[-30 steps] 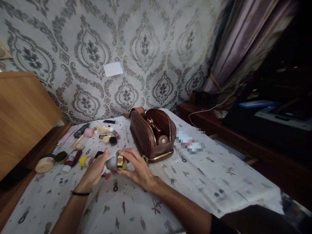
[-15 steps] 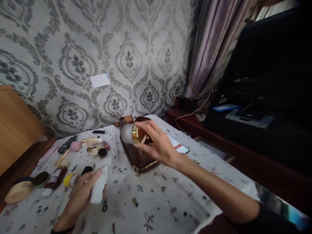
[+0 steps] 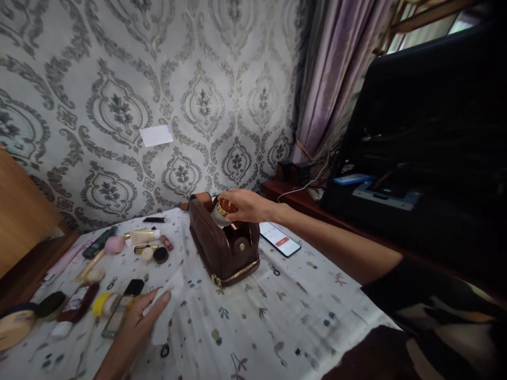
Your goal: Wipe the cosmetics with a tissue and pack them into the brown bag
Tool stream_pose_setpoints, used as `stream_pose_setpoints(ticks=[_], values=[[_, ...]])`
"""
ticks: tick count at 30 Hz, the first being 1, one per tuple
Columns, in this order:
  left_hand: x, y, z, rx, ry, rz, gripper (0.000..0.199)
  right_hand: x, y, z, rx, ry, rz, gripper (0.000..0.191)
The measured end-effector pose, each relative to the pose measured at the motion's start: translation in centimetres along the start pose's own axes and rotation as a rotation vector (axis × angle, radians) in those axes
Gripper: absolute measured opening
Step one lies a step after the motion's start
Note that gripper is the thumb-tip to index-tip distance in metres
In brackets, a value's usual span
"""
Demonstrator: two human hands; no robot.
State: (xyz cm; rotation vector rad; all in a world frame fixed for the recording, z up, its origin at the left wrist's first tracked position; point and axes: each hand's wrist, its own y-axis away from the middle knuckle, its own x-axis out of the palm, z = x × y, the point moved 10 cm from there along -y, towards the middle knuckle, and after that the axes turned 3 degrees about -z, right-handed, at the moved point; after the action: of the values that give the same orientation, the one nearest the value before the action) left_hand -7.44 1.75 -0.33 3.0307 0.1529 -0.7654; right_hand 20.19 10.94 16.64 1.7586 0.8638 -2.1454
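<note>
A brown bag (image 3: 209, 240) with a gold zipper stands upright on the patterned cloth, its top open. My right hand (image 3: 245, 206) grips a frosted jar (image 3: 220, 215) by its gold rim, and the jar is tilted partly inside the bag's opening. At the lower left, my left hand (image 3: 144, 314) holds a white tissue (image 3: 163, 316) between thumb and fingers. Just beside that hand lies a glass bottle (image 3: 114, 318) with a black cap. A phone (image 3: 280, 239) with a lit screen rests right of the bag.
Cosmetics spread over the cloth's left side include a dark red bottle (image 3: 77, 306), a yellow-lidded jar (image 3: 103, 304), a pink item (image 3: 114, 244) and a cream tube (image 3: 144, 236). A wooden panel (image 3: 24, 211) borders the left. Dark furniture (image 3: 396, 132) fills the right.
My right hand has lowered the jar from above the bag into its opening and turned it. My left hand still holds the tissue, slightly lower. The view has shifted a little.
</note>
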Motion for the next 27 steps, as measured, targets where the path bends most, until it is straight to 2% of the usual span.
stream_pose_setpoints(ticks=[3, 6, 9, 11, 13, 16, 19, 21, 23, 27], values=[[0.5, 0.2, 0.0, 0.03, -0.026, 0.021, 0.048, 0.5, 0.1, 0.0, 0.004, -0.049, -0.002, 0.035], [0.4, 0.3, -0.1, 0.052, -0.064, -0.027, 0.05, 1.7, 0.6, 0.7, -0.039, -0.122, 0.039, 0.031], [0.7, 0.2, -1.8, 0.182, -0.091, -0.058, 0.047, 2.6, 1.0, 1.0, -0.053, -0.141, 0.054, 0.034], [1.5, 0.2, -4.7, 0.358, -0.154, -0.047, 0.045, 2.8, 1.0, 0.9, -0.047, -0.14, 0.051, 0.036], [2.8, 0.5, -8.7, 0.577, -0.256, -0.032, 0.049, 3.1, 0.9, 0.9, -0.047, -0.14, 0.056, 0.034], [6.4, 1.5, -15.0, 0.93, -0.436, 0.043, 0.066, 3.3, 0.6, 1.0, -0.042, -0.13, 0.05, 0.039], [10.1, 1.9, -18.6, 1.141, -0.623, 0.072, 0.07, 4.3, 0.6, 1.1, -0.03, -0.07, 0.105, 0.046], [11.9, 1.6, -19.2, 1.187, -0.706, 0.082, 0.063, 5.3, 0.8, 0.9, -0.018, -0.025, 0.172, 0.043], [12.7, 1.3, -19.0, 1.189, -0.741, 0.075, 0.056, 6.2, 0.9, 0.7, -0.003, 0.007, 0.221, 0.034], [12.4, 1.4, -18.0, 1.192, -0.737, 0.022, 0.056, 7.1, 0.4, 0.0, 0.037, 0.068, 0.269, 0.024]])
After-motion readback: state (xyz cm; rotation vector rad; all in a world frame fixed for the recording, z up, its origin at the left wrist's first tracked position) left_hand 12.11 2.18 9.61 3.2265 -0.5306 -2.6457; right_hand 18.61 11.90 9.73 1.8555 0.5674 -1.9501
